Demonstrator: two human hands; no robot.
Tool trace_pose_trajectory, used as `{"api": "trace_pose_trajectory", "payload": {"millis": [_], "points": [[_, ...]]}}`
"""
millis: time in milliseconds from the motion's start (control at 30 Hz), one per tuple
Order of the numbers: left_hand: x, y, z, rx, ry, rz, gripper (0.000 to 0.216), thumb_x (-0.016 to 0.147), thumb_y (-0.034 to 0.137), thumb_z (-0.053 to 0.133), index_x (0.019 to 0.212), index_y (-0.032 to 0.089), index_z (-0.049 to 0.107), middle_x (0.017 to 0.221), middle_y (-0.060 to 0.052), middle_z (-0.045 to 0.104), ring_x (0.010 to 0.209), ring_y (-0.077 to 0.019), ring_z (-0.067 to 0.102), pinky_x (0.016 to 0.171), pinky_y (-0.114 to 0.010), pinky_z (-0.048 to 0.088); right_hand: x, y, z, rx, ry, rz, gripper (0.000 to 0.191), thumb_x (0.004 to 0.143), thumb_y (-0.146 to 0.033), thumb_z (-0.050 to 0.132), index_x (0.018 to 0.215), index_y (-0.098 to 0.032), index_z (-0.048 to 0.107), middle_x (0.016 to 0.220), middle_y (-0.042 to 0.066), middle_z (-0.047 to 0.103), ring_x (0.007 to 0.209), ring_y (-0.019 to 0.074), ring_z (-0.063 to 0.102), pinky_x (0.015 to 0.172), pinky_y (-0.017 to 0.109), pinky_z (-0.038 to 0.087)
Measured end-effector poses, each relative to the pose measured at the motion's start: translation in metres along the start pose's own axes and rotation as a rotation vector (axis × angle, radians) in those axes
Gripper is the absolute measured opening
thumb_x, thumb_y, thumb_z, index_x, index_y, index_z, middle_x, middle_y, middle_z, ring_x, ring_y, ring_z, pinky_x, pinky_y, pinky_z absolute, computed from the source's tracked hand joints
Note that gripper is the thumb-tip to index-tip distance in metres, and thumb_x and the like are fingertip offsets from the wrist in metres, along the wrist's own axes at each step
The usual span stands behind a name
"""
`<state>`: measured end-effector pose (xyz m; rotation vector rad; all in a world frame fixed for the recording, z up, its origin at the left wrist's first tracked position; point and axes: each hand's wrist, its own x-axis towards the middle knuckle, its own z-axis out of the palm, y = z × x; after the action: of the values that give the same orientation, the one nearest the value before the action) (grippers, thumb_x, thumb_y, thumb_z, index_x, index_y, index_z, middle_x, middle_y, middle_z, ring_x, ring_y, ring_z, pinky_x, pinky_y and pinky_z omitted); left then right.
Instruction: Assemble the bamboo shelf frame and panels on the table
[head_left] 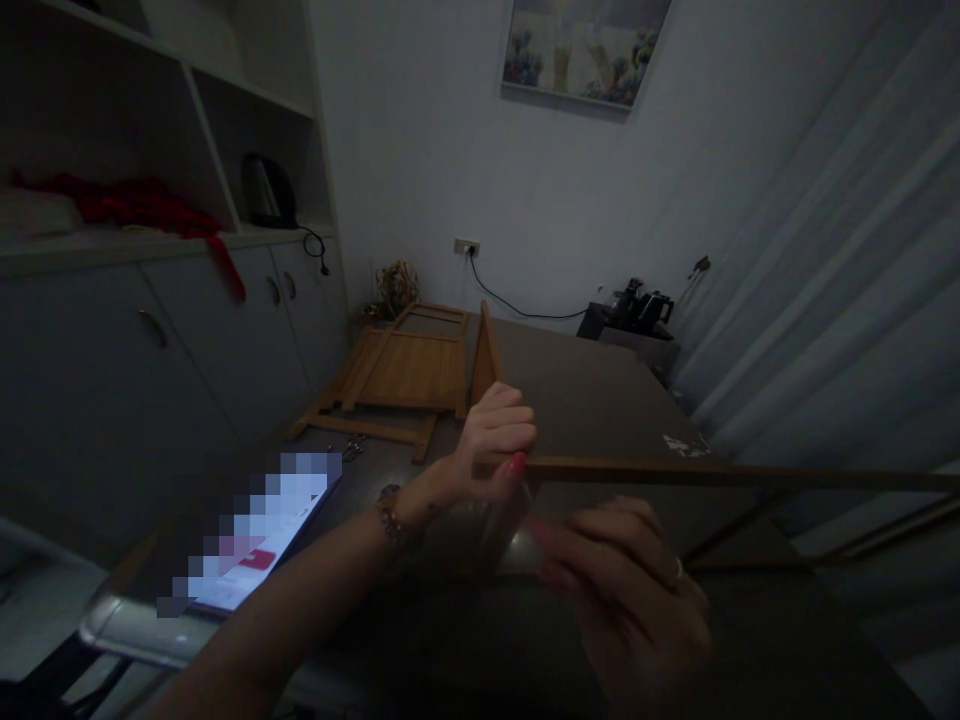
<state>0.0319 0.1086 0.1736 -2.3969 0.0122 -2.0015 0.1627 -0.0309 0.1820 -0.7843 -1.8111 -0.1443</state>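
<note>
My left hand is closed round the near end of a long thin wooden bar that runs off to the right edge. My right hand is low in front, fingers curled on a small clear object just under the left hand; I cannot make out what it is. A beaded bracelet sits on my left wrist and a ring on my right hand.
Flat wooden frame panels lie on the dark floor ahead, one board upright. A lit tablet rests at left. White cabinets stand on the left with a kettle and red cloth. Curtains hang right.
</note>
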Motion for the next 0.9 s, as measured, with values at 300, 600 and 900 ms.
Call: {"api": "trace_pose_trajectory", "payload": {"millis": [300, 600, 900], "points": [[-0.001, 0.003, -0.002, -0.013, -0.034, -0.046, 0.048, 0.098, 0.044, 0.025, 0.059, 0.018, 0.031, 0.054, 0.003, 0.031, 0.057, -0.0135, 0.031, 0.063, -0.033, 0.027, -0.002, -0.002, 0.017, 0.211, -0.058, 0.058, 0.027, 0.097, -0.020, 0.052, 0.120, -0.027, 0.066, 0.068, -0.001, 0.054, 0.069, 0.0138, 0.050, 0.058, 0.024, 0.045], [0.000, 0.002, -0.003, 0.009, -0.052, -0.041, 0.049, 0.098, 0.043, 0.021, 0.057, 0.018, 0.030, 0.053, 0.002, 0.031, 0.057, -0.0135, 0.030, 0.061, -0.033, 0.026, -0.004, 0.005, 0.017, 0.381, -0.187, 0.075, 0.033, 0.102, -0.039, 0.041, 0.109, -0.023, 0.068, 0.082, 0.003, 0.064, 0.080, 0.0157, 0.057, 0.068, 0.028, 0.051], [-0.002, 0.002, -0.003, 0.064, -0.070, -0.049, 0.052, 0.099, 0.047, 0.016, 0.057, 0.019, 0.030, 0.052, 0.001, 0.034, 0.056, -0.0141, 0.033, 0.062, -0.033, 0.029, -0.005, 0.005, 0.023, 0.035, -0.009, -0.138, 0.019, 0.098, -0.031, 0.055, 0.103, -0.023, 0.071, 0.078, 0.002, 0.063, 0.079, 0.0152, 0.057, 0.068, 0.026, 0.053]]}}
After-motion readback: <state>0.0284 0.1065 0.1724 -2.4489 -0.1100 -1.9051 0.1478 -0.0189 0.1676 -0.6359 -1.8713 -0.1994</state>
